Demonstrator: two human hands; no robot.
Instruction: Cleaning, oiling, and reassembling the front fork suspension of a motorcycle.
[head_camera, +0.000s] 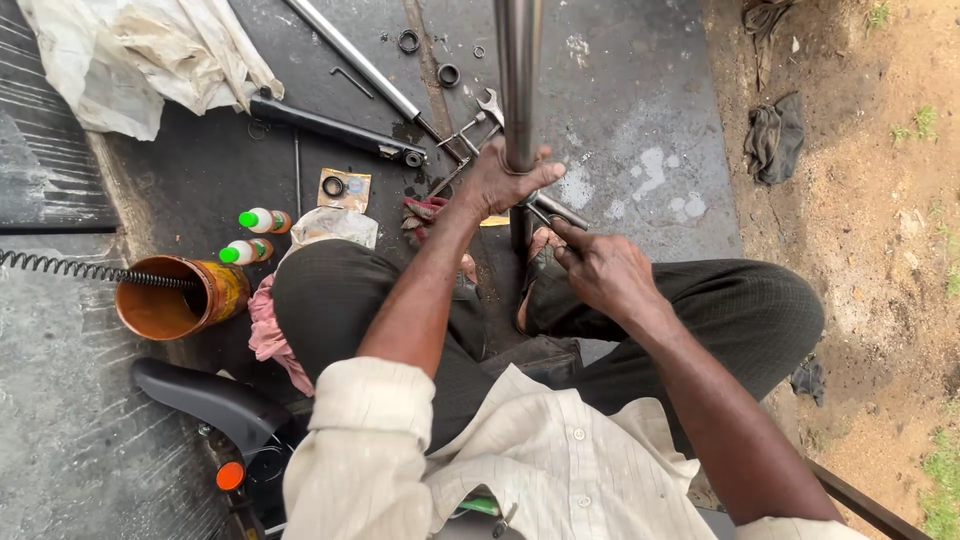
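Observation:
A shiny steel tube (518, 70) stands upright between my knees, its top running out of view. My left hand (505, 180) is wrapped around the tube low down. My right hand (600, 268) sits just right of the tube's base and pinches the handles of a pair of metal pliers (555, 210), whose tip points at the tube near my left hand. My bare feet flank the tube's bottom end, which is hidden behind my hands.
On the dark floor lie a second steel rod (350, 55), a black tube (330, 125), a spanner (490, 105), rubber rings (448, 74), two small green-capped bottles (258, 220), an orange tin (175, 297), a coiled spring (70, 268) and rags (140, 55). Bare earth lies to the right.

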